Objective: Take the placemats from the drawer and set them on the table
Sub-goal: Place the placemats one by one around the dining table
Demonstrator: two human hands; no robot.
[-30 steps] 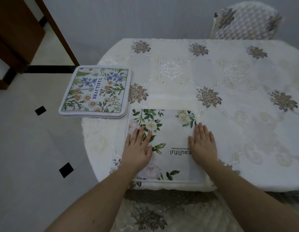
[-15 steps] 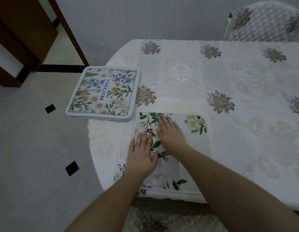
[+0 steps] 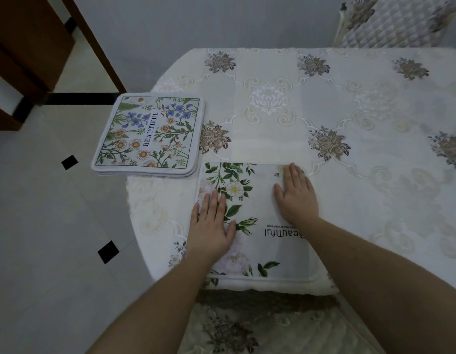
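Under your flat palms the placemat (image 3: 257, 221) looks like matt printed cloth, smooth, with a stitched edge. The stack of placemats (image 3: 147, 135) shows the same matt fabric with padded, soft rims. The tablecloth (image 3: 349, 118) is embroidered, lightly sheened textile. The floor (image 3: 42, 226) looks like smooth tile. The door frame (image 3: 94, 42) is dark wood.

A cream embroidered tablecloth with brown rose motifs (image 3: 270, 103) covers the tabletop. A quilted, floral-covered chair back (image 3: 398, 21) stands at the far edge. Pale floor tiles with small black diamond insets (image 3: 55, 226) lie left, beside dark wooden furniture (image 3: 24, 47).
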